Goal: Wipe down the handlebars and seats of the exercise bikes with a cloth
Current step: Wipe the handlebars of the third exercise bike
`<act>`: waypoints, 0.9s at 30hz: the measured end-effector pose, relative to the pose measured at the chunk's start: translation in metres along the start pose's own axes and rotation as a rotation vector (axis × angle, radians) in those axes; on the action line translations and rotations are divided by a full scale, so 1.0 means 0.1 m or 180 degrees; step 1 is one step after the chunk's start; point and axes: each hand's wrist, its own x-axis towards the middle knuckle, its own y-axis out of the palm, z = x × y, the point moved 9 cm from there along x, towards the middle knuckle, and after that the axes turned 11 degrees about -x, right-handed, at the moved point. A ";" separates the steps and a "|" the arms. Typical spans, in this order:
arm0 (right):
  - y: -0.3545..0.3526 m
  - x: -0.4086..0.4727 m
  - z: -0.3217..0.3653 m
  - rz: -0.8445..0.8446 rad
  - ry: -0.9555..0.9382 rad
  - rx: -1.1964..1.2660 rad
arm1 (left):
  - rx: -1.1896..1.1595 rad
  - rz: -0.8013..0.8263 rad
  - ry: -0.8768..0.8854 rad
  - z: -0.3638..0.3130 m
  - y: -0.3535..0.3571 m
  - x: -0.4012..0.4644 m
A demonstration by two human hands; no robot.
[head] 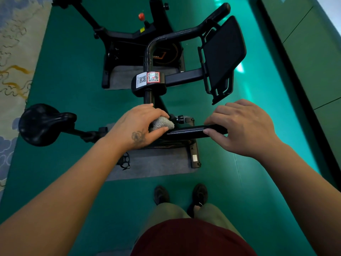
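Left hand (137,124) clutching grey cloth (163,123), pressed against near handlebar (186,131) of bike (147,84). Right hand (241,126) curled around same bar, just right of cloth. Seat (39,124) off to left, well apart. Screen (223,52) beyond, above green floor (73,71).

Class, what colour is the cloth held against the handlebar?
Grey. The cloth shows best in the head view, gripped by the left hand.
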 end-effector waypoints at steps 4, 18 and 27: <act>-0.01 0.00 0.01 -0.0004 0.0001 -0.0021 | -0.0020 -0.0231 0.0026 -0.08 0.09 -0.08; 0.01 -0.01 0.01 0.0043 -0.0015 -0.0049 | -0.0074 -0.0205 0.0000 0.00 -0.02 -0.09; 0.00 0.01 0.03 0.0061 -0.0040 -0.0047 | -0.0528 -0.0538 -0.0296 -0.29 0.22 -0.02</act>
